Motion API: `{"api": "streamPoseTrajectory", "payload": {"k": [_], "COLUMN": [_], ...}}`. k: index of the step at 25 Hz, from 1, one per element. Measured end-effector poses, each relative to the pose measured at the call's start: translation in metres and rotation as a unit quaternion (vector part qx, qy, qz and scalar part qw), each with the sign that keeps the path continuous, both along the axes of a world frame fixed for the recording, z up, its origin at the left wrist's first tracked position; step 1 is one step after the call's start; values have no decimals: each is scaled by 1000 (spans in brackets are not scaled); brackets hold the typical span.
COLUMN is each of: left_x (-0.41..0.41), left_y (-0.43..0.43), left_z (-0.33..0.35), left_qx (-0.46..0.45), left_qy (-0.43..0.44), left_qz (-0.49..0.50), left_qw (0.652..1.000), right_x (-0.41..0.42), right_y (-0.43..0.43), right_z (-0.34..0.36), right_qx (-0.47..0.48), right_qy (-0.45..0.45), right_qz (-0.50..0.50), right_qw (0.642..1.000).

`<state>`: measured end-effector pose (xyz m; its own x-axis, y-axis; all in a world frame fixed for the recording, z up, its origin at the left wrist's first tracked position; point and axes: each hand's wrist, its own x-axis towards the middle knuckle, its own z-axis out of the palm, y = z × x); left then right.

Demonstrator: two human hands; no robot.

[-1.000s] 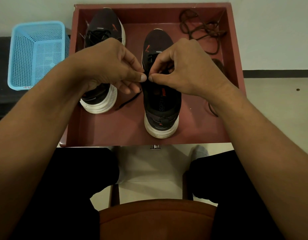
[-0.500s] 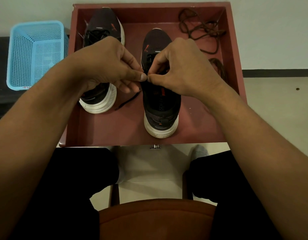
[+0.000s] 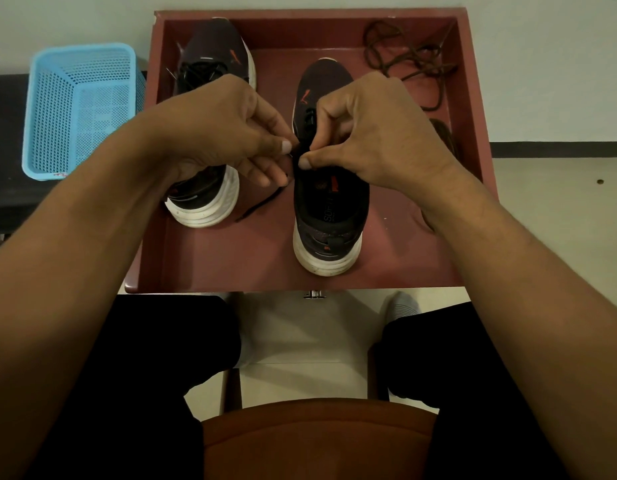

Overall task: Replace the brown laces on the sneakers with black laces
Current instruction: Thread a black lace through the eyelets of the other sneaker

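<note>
In the shallow red-brown wooden tray's [image 3: 210,268] left part stands 1 black white-soled sneaker [image 3: 213,39], seemingly laced black. The left hand [image 3: 213,133] and right hand [image 3: 380,133] each pinch the thin black lace [image 3: 258,206] over the tray's middle sneaker [image 3: 326,244], fingers [image 3: 285,146] curled. Best to pull both ends evenly taut. Its insole [image 3: 329,206] reads "SOF". Loose brown laces [image 3: 407,64] lie in the tray's far-right corner.

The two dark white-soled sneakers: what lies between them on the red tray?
Head view: a loose black lace end lies on the tray floor between the left sneaker and the right sneaker.
</note>
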<state>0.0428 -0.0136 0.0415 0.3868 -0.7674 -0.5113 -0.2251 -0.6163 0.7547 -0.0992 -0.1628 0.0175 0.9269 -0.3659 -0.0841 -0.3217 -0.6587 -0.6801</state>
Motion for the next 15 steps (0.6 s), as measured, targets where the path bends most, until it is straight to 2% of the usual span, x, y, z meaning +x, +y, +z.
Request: {"api": "streamPoseTrajectory", "payload": {"k": [4,9,12,15], "left_x": [-1,-1,4,1], "left_y": [0,-2,1,-1], "left_z": [-2,0,-5,-11], "left_qx": [0,19,103,201], "left_qy": [-11,-77,-129,-180], "left_qz": [-21,-32,-69,-133], "left_qw": [1000,996,984,954], "right_x": [0,-2,-4,-4], "right_y": [-4,-6,-10,-11], "right_z": [-1,-1,-1,-3], "right_qx": [18,5,1,-5], "right_qy": [6,20,20,13], "right_qz": [21,53,50,58], "right_qw": [1000,998,999,998]}}
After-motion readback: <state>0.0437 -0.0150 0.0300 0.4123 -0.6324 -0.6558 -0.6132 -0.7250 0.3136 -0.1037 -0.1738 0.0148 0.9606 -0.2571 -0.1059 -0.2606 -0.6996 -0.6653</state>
